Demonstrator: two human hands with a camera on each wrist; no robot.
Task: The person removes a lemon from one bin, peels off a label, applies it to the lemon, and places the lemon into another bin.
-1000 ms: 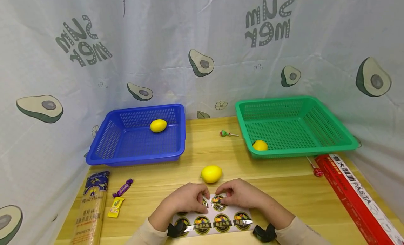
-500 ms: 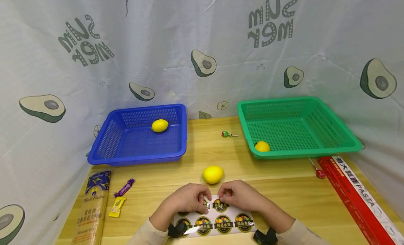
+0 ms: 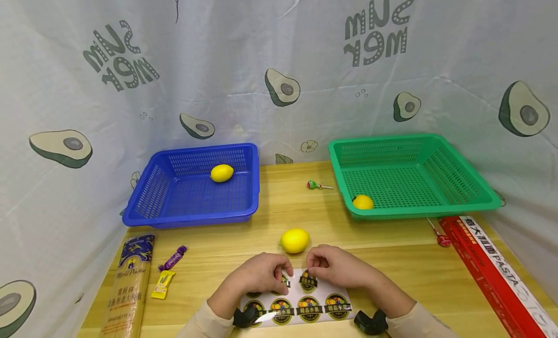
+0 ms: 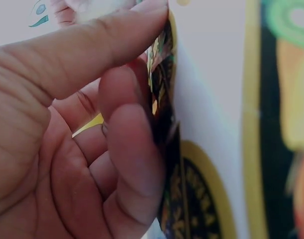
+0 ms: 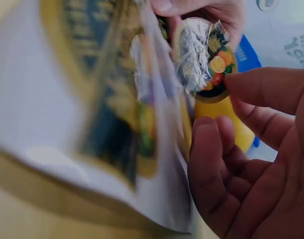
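Note:
A white sheet of round fruit stickers lies on the table below the lemon. My left hand pinches the sheet's upper part between thumb and fingers; in the left wrist view the thumb presses at the sheet's face. On the right, my right hand holds the edge of one round sticker with its fingertips. In the right wrist view that sticker stands tilted away from the sheet, its foil glare hiding part of the print. Whether its far edge still touches the sheet is hidden.
At the back stand a blue basket with a lemon and a green basket with a yellow fruit. Spaghetti, candies and a lollipop lie around; a red pasta box is at right.
My right hand has shifted slightly right and up, and the round sticker at its fingertips has moved with it, showing more of its face. The left hand keeps its place on the sheet.

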